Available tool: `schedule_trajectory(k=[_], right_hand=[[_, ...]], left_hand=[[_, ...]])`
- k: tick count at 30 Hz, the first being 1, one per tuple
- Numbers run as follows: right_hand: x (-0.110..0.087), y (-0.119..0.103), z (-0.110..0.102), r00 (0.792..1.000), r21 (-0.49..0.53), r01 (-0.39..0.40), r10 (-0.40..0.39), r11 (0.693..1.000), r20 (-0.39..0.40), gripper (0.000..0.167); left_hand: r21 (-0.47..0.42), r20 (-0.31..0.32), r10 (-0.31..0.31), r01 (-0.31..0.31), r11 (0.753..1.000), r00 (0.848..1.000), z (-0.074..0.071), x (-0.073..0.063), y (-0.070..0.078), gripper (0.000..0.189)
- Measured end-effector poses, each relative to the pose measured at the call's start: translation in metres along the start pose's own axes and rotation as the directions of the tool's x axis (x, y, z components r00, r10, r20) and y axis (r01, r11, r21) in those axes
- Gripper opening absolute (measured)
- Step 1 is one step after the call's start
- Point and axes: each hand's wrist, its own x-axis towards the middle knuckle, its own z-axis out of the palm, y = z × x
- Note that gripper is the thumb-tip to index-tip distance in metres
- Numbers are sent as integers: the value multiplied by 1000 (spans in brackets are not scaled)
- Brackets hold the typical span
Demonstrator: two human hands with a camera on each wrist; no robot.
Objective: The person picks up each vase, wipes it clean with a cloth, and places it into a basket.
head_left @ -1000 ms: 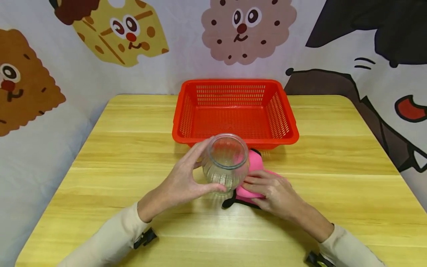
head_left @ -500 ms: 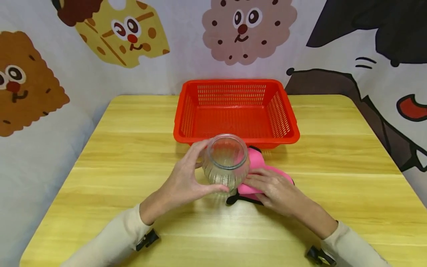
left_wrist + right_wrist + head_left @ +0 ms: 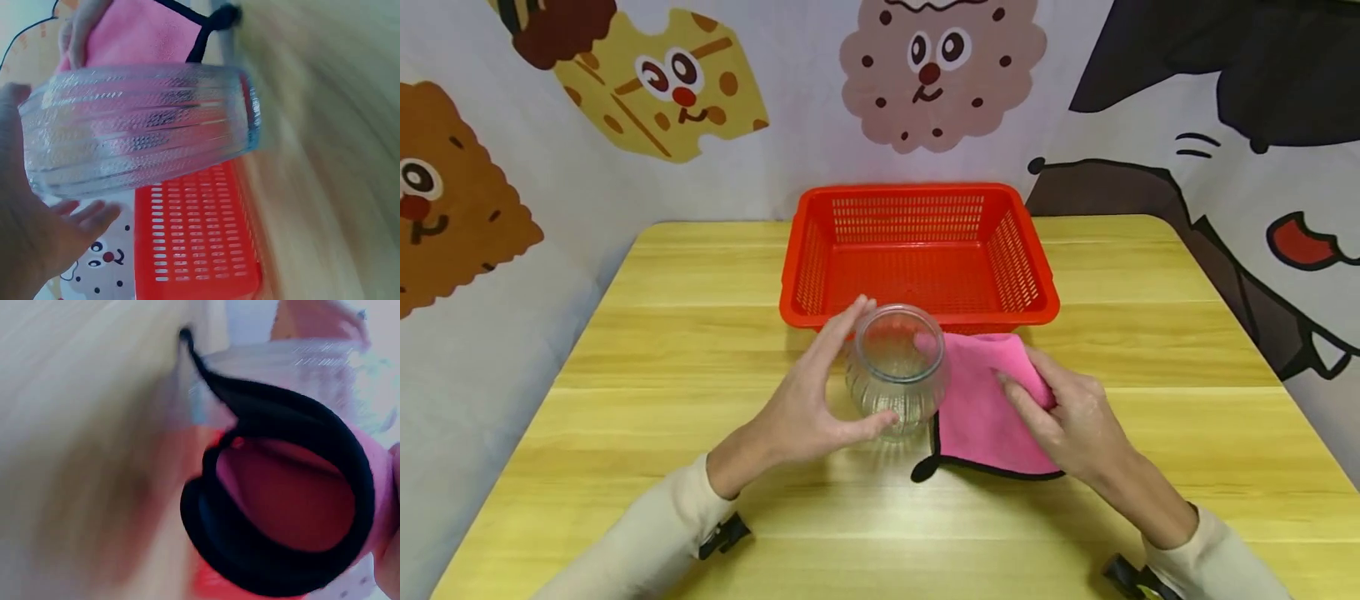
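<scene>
The wood-patterned table was biggest. Next came a red plastic basket, full of holes. Nearer, the right hand pinched a soft pink cloth with black edges. Beside it, a round, ridged glass jar was upright, mouth up; the left hand's fingers and thumb curved round it.
</scene>
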Motion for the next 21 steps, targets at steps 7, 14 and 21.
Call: schedule_trajectory(k=[7,14,21], right_hand=[[13,-28,8,983,76,146,-135,986,-128,49],[13,-34,25,979,156,195,-183,968,-86,52],[11,-34,28,983,150,180,-181,972,-11,54]], left_hand=[[-92,57,-46,52,994,997,-8,3,1,105],[-101,54,-37,42,994,998,-7,4,0,109],[-111,55,-38,44,993,998,-9,4,-2,110]])
